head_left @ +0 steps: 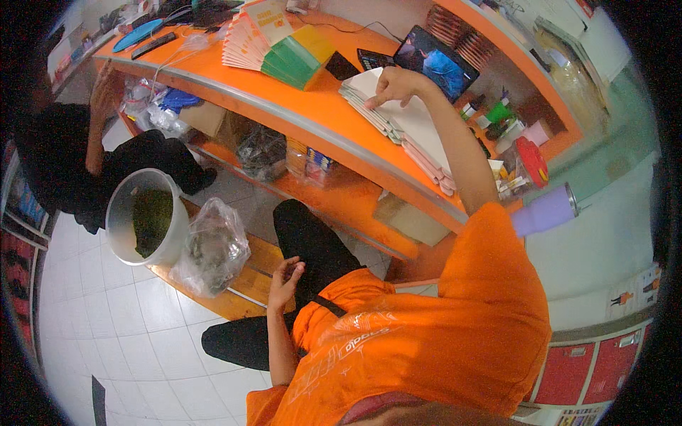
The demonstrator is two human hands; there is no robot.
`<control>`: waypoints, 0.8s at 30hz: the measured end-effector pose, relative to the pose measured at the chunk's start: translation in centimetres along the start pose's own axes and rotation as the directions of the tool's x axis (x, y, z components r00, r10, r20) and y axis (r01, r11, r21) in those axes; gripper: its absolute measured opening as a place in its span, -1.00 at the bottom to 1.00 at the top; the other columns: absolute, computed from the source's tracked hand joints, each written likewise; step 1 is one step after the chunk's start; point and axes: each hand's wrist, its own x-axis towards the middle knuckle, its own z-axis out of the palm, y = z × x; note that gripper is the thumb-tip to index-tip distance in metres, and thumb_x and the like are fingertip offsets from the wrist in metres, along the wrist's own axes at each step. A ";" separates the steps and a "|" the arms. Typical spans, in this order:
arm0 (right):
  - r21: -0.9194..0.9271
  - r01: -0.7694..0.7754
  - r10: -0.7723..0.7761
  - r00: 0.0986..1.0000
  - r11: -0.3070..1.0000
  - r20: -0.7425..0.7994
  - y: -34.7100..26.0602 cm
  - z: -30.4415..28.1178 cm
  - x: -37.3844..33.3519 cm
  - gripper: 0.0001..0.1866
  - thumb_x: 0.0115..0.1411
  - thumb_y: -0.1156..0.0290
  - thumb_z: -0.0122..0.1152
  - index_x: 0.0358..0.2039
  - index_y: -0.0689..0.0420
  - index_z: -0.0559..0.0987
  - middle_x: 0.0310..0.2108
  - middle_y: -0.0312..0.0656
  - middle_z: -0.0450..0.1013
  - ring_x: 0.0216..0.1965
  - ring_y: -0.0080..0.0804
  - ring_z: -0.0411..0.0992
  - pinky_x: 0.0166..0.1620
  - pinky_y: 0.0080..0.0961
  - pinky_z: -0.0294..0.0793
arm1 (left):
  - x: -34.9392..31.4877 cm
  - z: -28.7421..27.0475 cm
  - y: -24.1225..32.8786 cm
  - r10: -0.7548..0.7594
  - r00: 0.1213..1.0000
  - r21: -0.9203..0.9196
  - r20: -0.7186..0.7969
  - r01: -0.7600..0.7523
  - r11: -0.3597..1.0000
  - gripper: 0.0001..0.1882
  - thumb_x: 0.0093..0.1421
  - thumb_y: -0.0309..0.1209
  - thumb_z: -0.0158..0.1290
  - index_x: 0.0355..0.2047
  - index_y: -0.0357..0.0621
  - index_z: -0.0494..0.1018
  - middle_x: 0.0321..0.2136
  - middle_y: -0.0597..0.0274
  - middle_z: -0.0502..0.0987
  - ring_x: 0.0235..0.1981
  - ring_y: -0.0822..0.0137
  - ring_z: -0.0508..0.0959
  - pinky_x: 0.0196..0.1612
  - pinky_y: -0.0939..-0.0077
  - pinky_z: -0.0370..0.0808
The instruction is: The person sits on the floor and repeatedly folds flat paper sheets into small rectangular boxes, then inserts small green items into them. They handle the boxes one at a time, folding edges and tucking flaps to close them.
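Note:
My right hand reaches across the orange counter onto a fanned stack of pale flat paper packets with green and pink edges. Its index finger is stretched out and touches the packets' far left end; the other fingers are bent and apart from it. No packet is visibly lifted. Left of this stack lies a second fan of flat packets, in cream, orange, green and yellow. Low over my lap, next to my black-trousered thigh, my left hand hangs with loosely bent fingers and nothing visible in it.
A lit tablet leans behind the pale stack, beside a dark phone. A purple tumbler and a red-lidded jar stand right. A white bucket and clear plastic bag rest on a bench near another person.

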 end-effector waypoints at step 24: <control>-0.490 0.811 -0.930 0.172 0.320 -0.324 -17.7 15.5 -21.5 -0.79 0.00 0.25 0.12 -0.46 0.08 0.63 -0.28 -0.13 0.47 0.08 -0.21 0.39 0.27 0.23 0.15 | -11.4 -2.8 22.6 0.704 0.383 0.310 -0.598 -0.700 0.644 -0.68 0.33 -0.18 -0.04 -0.40 -0.19 0.32 -0.43 0.24 0.38 -0.42 0.49 0.33 -0.42 0.65 0.26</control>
